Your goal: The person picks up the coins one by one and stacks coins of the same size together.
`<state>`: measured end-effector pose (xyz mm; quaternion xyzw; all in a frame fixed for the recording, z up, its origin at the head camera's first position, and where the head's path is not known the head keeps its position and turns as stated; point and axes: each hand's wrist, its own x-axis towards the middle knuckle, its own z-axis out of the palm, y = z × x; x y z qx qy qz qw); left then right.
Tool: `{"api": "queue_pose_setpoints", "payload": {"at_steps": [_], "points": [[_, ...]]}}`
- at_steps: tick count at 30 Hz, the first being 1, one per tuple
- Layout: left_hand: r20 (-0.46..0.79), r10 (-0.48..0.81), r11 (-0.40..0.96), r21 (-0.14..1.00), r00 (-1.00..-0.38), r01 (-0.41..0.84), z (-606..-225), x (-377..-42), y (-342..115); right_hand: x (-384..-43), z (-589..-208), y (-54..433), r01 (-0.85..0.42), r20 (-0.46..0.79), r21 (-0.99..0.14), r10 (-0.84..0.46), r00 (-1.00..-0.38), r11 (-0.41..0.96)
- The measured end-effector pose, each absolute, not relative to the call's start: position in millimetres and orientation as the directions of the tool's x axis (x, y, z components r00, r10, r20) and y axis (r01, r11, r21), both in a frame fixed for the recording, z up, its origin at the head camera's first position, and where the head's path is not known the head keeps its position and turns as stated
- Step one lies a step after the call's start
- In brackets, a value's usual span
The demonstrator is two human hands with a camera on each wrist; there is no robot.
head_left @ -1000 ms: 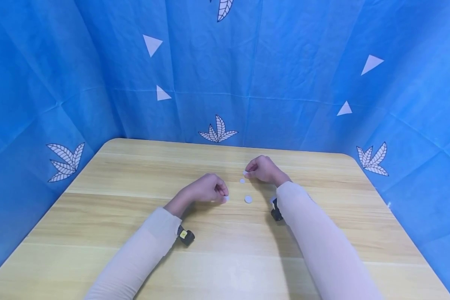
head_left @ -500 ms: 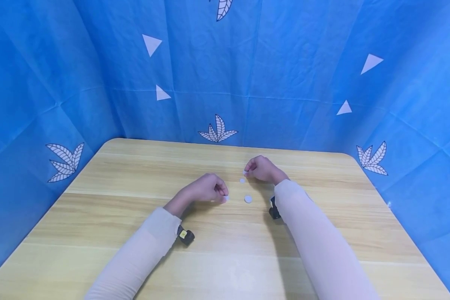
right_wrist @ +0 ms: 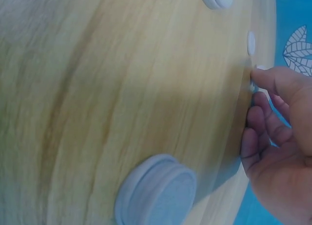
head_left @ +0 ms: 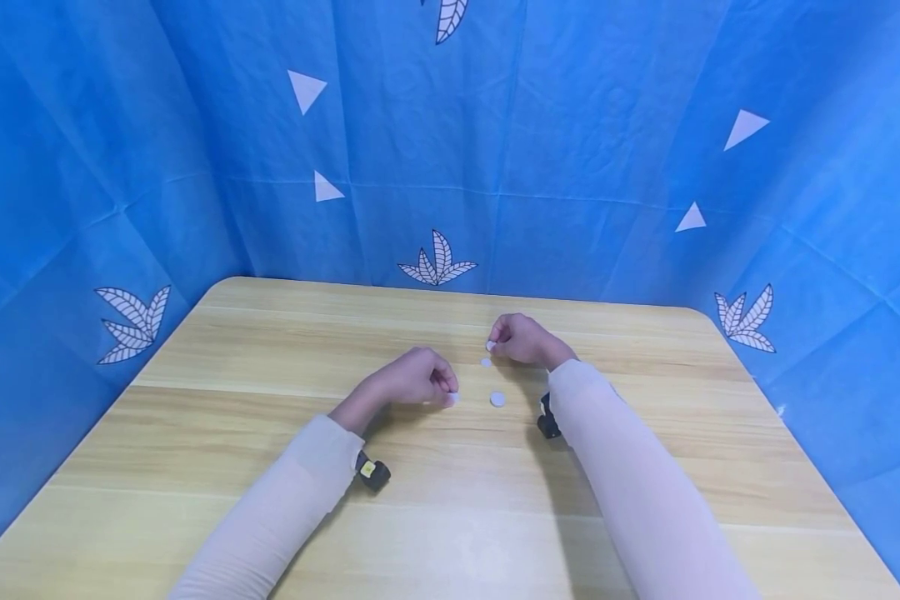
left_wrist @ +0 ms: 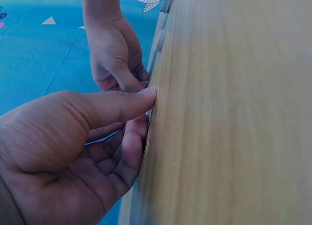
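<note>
My left hand (head_left: 420, 379) is left of centre on the table, its thumb and fingertips pinching a small white round disc (head_left: 454, 398) at the wood. In the left wrist view, the thumb (left_wrist: 122, 108) mostly hides that disc. Farther back, my right hand (head_left: 521, 338) grips another white disc (head_left: 491, 345) between thumb and fingertips; its fingers are curled in the right wrist view. Just in front of that hand lies a small disc (head_left: 486, 362). Nearer, between the hands, is a larger disc (head_left: 497, 399), which looks two-layered in the right wrist view.
A two-layered white disc piece (right_wrist: 165, 195) sits close to the right wrist camera, mostly hidden in the head view. The pale wooden table (head_left: 450, 533) reaches back to a blue patterned curtain (head_left: 420, 125). Both forearms wear light sleeves and black wrist cameras (head_left: 375, 473).
My right forearm has shifted slightly left, and its wrist camera now covers most of the disc piece beside it. The left hand and the discs look unmoved.
</note>
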<state>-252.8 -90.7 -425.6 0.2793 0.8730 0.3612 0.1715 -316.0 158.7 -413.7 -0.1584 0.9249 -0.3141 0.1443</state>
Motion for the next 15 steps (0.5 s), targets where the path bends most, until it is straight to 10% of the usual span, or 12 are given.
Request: {"api": "queue_pose_setpoints", "payload": {"at_steps": [15], "points": [[-0.105,0.596,0.591,0.728,-0.796,0.347,-425.7,-252.2,-89.8,-315.6,-413.6,165.6,-0.199,-0.131,-0.690,-0.390,-0.911,0.696]]}}
